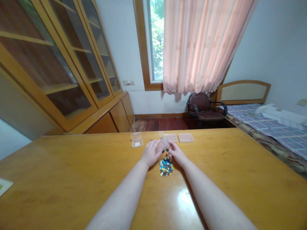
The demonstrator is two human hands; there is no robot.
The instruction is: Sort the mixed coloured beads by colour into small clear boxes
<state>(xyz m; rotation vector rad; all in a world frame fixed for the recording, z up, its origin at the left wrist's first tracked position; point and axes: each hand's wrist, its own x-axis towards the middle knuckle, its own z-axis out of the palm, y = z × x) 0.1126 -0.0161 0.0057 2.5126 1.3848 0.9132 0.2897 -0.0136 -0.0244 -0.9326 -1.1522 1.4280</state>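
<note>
My left hand (151, 151) is curled around a small clear plastic box (165, 141) held just above the wooden table (72, 172). My right hand (176, 153) is pinched beside it, fingertips close to the box and above a pile of small coloured pieces (166, 166), blue, yellow, brown and white. What the right fingers pinch is too small to make out. A closed clear box (136, 139) lies to the left of my hands. Two flat clear boxes, one (170, 137) and another (185, 137), lie just beyond them.
A glass-fronted wooden cabinet (59, 67) runs along the left wall. A dark armchair (203, 108) and a bed (271, 127) stand beyond the table's far right. A sheet of paper (4, 185) lies at the table's left edge. A curtained window (192, 44) is ahead.
</note>
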